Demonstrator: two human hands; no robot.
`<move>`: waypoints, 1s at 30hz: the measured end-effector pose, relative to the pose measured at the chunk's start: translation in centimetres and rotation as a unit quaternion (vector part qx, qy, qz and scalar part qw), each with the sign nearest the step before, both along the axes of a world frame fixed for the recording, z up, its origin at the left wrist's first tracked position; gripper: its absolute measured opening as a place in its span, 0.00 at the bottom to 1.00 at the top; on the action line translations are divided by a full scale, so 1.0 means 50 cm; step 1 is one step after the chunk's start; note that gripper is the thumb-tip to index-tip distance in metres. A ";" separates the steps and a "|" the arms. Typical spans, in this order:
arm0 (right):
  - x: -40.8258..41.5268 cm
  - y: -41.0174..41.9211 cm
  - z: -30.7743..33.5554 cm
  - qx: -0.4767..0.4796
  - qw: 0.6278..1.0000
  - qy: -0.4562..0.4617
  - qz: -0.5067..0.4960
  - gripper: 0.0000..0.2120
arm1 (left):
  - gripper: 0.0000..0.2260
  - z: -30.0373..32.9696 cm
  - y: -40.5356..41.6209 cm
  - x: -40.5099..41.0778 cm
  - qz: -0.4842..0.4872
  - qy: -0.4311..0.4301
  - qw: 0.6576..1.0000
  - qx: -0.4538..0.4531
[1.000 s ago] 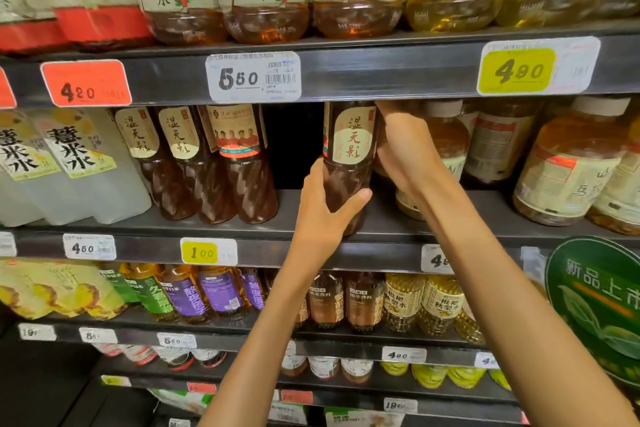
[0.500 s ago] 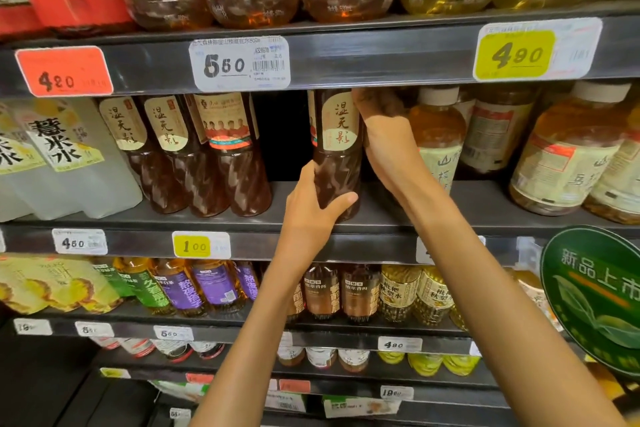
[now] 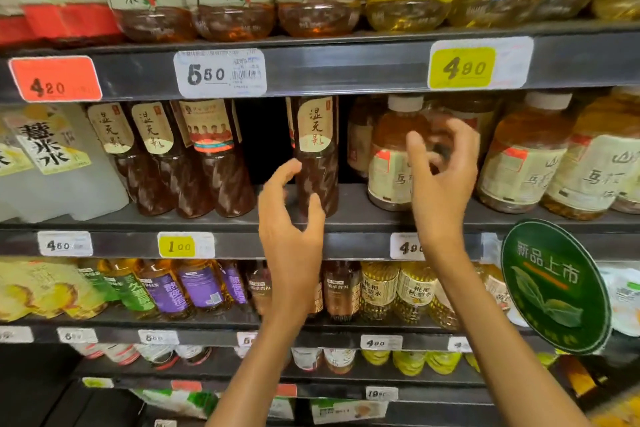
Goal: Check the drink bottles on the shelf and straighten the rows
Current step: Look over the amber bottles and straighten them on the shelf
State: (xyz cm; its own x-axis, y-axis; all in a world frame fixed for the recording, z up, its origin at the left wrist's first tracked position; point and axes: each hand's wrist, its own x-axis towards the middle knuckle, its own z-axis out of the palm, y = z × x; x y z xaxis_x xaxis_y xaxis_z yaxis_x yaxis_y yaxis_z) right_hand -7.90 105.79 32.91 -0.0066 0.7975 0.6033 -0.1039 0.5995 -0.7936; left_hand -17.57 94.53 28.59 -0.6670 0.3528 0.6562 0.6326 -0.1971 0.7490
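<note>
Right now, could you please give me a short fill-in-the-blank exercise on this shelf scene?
1. The lone dark bottle stands on the ____ shelf from the top.
2. Neither the left hand nor the right hand grips it; both are ____.
3. The yellow tag above the right hand reads ____.
4. The gap in the row lies to the bottle's ____.

Missing words: second; open; 480; left

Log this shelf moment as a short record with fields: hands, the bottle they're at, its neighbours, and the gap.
left hand: open, in front of the lone dark tea bottle's base, not gripping
right hand: loosely curled, holds nothing, in front of amber bottles
lone dark tea bottle: upright on middle shelf
three matching dark bottles: grouped further left
gap: one dark slot between them
</note>
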 end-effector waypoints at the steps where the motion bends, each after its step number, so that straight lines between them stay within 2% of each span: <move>1: -0.001 0.013 0.003 -0.013 0.996 -0.080 -0.020 0.13 | 0.18 -0.004 0.005 0.019 -0.015 0.009 1.000 0.004; 3: -0.007 0.035 0.003 -0.038 0.974 -0.220 -0.032 0.21 | 0.17 -0.007 0.021 0.047 -0.068 0.009 0.997 -0.020; 5: -0.013 0.045 0.001 -0.064 0.962 -0.264 -0.012 0.22 | 0.19 -0.010 0.036 0.064 -0.116 -0.001 0.991 -0.060; 7: -0.009 0.048 0.000 -0.074 0.970 -0.232 0.007 0.21 | 0.22 -0.015 0.051 0.073 -0.148 -0.013 0.985 -0.090; 10: 0.009 0.042 0.003 -0.056 0.982 -0.179 -0.007 0.22 | 0.33 -0.023 0.074 0.088 -0.189 -0.045 0.972 -0.132; 12: 0.029 0.031 0.003 -0.043 0.988 -0.146 -0.003 0.24 | 0.41 -0.027 0.084 0.094 -0.207 -0.067 0.963 -0.157; 15: 0.067 0.005 0.009 -0.057 0.992 -0.106 0.037 0.30 | 0.47 -0.025 0.082 0.104 -0.244 -0.091 0.953 -0.154; 17: 0.092 -0.017 0.017 -0.060 0.991 -0.100 0.068 0.30 | 0.45 -0.015 0.074 0.116 -0.259 -0.102 0.951 -0.136; 20: 0.124 -0.050 0.029 -0.042 0.989 -0.098 0.103 0.29 | 0.33 0.004 0.049 0.141 -0.272 -0.101 0.953 -0.085; 23: 0.150 -0.068 0.043 -0.076 0.977 -0.107 0.170 0.27 | 0.26 0.014 0.004 0.163 -0.342 -0.149 0.926 -0.053; 27: 0.174 -0.059 0.072 -0.168 0.918 -0.024 0.357 0.23 | 0.26 0.012 -0.038 0.183 -0.410 -0.204 0.886 -0.078; 30: 0.180 -0.047 0.094 -0.195 0.875 0.010 0.442 0.19 | 0.25 0.010 -0.055 0.189 -0.450 -0.226 0.858 -0.102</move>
State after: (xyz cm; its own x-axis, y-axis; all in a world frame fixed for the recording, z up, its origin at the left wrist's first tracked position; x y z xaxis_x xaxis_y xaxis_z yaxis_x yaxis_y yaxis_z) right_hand 1.08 103.43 37.59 -0.7182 0.6315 0.2922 -0.4056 -0.0387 -0.9132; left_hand -8.14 91.80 29.08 -0.2342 0.9351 0.2659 -0.0726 -0.2895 0.9544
